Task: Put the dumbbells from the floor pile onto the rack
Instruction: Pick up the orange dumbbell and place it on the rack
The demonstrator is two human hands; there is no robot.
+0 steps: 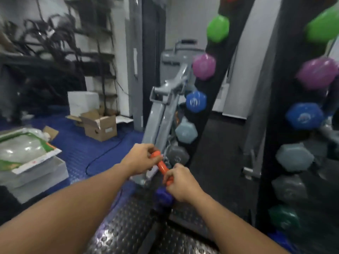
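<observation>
Orange dumbbell (161,166) gripped at both ends, left hand (139,158) and right hand (180,182) fingers curled round it, just left of the rack (211,99) holding coloured dumbbells, open cardboard box (100,125) further left, contents unclear

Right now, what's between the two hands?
In the head view, the orange dumbbell spans the gap: the left hand grips its far end, the right hand its near end. Only its bare orange handle shows between them.
</observation>
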